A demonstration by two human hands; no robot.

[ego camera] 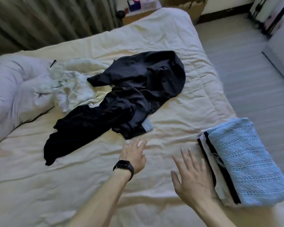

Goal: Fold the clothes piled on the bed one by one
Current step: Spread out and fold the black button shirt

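Observation:
Crumpled dark clothes (129, 99) lie in a heap in the middle of the cream bed (72, 185). A pale crumpled garment (70, 87) sits to their left. At the bed's right edge stands a stack of folded clothes (210, 169) topped by a light blue knit piece (246, 163). My left hand (134, 154), with a black watch on the wrist, hovers open just below the dark heap, fingers spread. My right hand (192, 174) is open too, fingers straight, just left of the folded stack. Neither hand holds anything.
A bunched white duvet (10, 89) fills the left side. Grey curtains (47, 18) hang behind the bed. A bedside table (138, 13) with small boxes stands at the far end. Floor (246, 76) runs along the right, with furniture at the far right.

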